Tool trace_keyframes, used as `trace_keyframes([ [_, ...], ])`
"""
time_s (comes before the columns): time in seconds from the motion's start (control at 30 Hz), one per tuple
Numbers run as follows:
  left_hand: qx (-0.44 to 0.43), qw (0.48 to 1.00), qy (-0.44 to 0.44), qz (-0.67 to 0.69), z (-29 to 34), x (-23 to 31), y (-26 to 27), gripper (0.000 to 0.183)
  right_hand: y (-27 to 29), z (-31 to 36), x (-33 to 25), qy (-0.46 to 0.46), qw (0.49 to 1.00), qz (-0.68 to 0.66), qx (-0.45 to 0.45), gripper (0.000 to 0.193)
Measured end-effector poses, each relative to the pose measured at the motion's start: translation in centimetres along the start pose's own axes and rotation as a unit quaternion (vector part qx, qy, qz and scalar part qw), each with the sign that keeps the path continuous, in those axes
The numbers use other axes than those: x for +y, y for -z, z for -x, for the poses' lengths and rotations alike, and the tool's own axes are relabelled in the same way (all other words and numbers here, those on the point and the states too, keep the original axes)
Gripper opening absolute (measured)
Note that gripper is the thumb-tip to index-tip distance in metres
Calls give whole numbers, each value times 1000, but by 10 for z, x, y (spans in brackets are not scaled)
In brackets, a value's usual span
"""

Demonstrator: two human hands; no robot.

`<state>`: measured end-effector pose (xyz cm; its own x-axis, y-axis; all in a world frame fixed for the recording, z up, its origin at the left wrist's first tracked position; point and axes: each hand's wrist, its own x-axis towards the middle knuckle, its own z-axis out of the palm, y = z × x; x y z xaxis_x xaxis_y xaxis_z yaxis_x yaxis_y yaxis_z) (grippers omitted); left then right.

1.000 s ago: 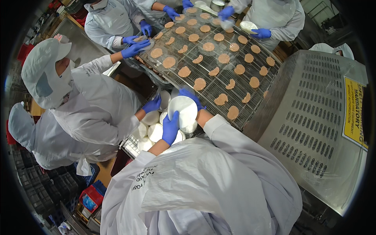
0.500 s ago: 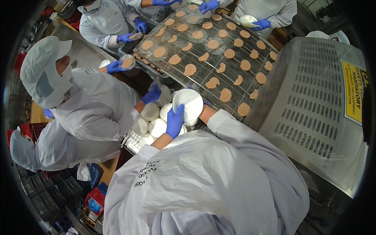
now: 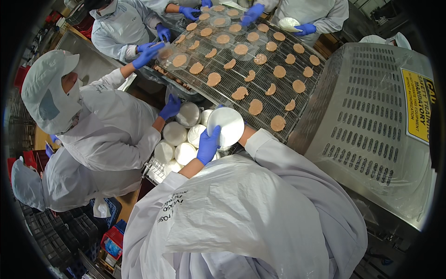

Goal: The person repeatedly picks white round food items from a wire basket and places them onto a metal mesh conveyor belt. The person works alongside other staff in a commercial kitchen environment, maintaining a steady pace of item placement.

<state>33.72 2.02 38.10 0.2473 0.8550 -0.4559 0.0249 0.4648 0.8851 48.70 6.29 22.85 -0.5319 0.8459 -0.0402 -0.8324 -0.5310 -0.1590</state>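
Note:
My blue-gloved left hand [image 3: 208, 145] grips the near left edge of a round white disc [image 3: 226, 126], thumb laid over its face. It looks like a thin sheet or a stack of sheets; I cannot tell which. My right forearm [image 3: 250, 135] reaches behind the disc, which hides that hand's fingers. Beneath and left of the disc, several stacks of white discs [image 3: 185, 153] fill a wire rack [image 3: 152, 170]. Just beyond, a wire mesh conveyor belt [image 3: 226, 96] carries tan patties [image 3: 255, 107], some round and some crescent-shaped.
On the left a co-worker [image 3: 109, 123] stretches one gloved hand [image 3: 147, 54] over the belt, the other near the disc stacks. More co-workers [image 3: 124, 29] stand along the far side. A slotted metal machine cover [image 3: 367, 116] borders the belt on the right. Dark crates [image 3: 55, 228] are at lower left.
Patties on the belt have shifted left and slightly away from me. The left co-worker's hand, with a patty, has moved out over the belt. My hands keep nearly the same hold.

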Motion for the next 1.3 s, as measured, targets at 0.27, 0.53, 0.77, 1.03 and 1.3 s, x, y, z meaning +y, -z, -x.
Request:
trace_keyframes([
  [0.27, 9, 1000, 2, 12, -1, -8, -11, 35, -1, 3, 7, 7, 997, 50, 57, 33],
  [0.53, 35, 999, -3, 24, -5, 18, 2, 32, -55, -18, -83, 56, 832, 475, 282, 27],
  [0.77, 70, 997, 4, 23, 7, 42, 6, 34, -96, 88, -295, 469, 257, 601, 594, 25],
  [1.03, 104, 993, -34, 42, -62, 51, 4, 33, -96, -19, -169, 192, 595, 648, 435, 25],
  [1.3, 105, 993, -56, 18, -104, 48, 23, 39, -112, -58, -111, 182, 569, 746, 295, 21],
])
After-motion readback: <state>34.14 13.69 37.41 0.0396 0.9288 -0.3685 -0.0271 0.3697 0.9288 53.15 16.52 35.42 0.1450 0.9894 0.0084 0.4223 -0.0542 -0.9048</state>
